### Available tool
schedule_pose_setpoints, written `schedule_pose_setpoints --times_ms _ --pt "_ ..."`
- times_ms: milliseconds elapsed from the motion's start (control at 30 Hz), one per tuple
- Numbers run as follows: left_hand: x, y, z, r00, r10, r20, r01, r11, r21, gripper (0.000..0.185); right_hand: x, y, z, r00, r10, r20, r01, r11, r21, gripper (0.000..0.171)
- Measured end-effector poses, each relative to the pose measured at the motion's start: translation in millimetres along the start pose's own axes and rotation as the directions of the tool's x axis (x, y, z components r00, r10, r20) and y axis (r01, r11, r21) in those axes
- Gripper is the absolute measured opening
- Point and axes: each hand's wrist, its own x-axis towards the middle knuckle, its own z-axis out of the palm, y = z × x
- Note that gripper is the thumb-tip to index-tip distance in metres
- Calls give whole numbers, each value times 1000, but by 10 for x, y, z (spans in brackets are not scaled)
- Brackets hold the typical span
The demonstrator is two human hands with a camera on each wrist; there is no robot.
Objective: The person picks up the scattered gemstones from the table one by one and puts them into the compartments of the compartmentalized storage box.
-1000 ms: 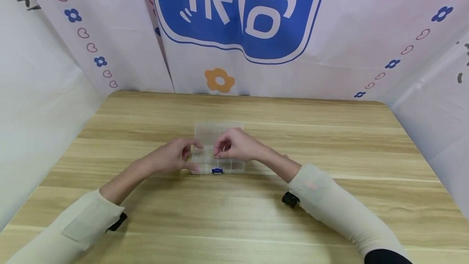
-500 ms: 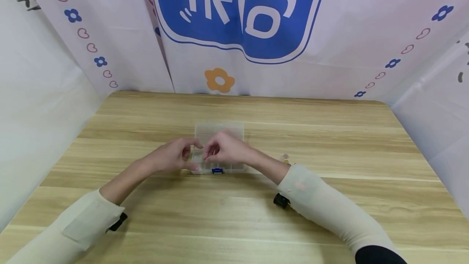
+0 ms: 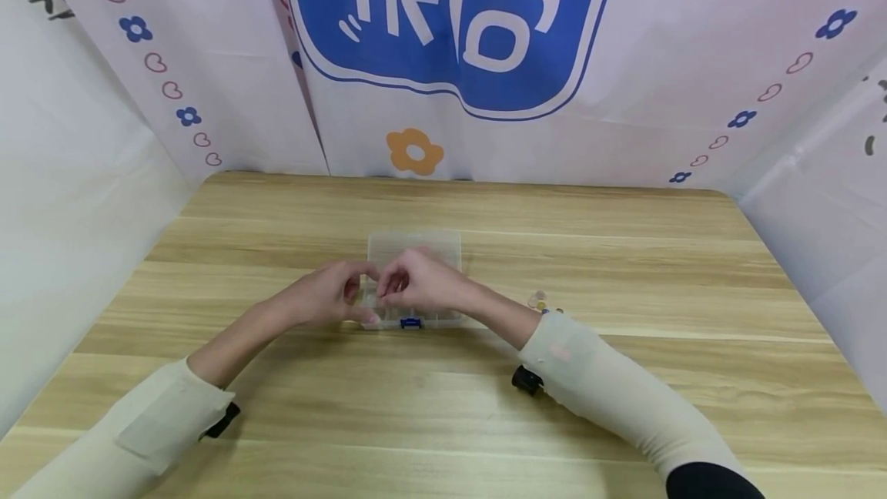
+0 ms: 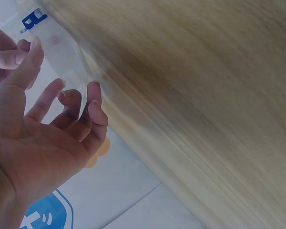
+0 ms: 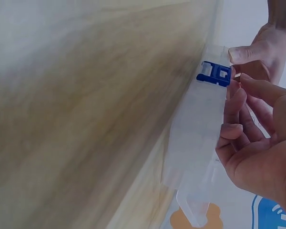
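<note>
On the wooden table (image 3: 624, 252), both hands, the left (image 3: 326, 295) relaxed and the right (image 3: 416, 287) curled with its grasp unclear, hover over a clear box (image 3: 416, 249) near small buttons (image 3: 537, 299).

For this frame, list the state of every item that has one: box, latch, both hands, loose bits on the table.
Clear plastic box: lid open, lying flat on the table.
Blue latch: on the box's near edge, unfastened.
Left hand: fingers curled, at the box's left side.
Right hand: fingers curled over the compartments; contents too small to tell.
Small pieces: loose on the table, right of the box.
</note>
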Motion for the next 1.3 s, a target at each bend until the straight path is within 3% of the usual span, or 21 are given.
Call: schedule_pose_setpoints --times_ms 433,900,1300 --pt "22 -7 18 1000 -8 -1 8 1000 4 57 -218 166 -203 998 -36 -57 35 999 -14 4" --pt "17 1 20 1000 -17 0 17 1000 1 58 -610 431 -462 989 53 -135 -48 998 36 4" --pt "22 14 13 1000 -20 5 20 1000 14 57 -921 578 -579 980 129 -154 -122 991 50 5"
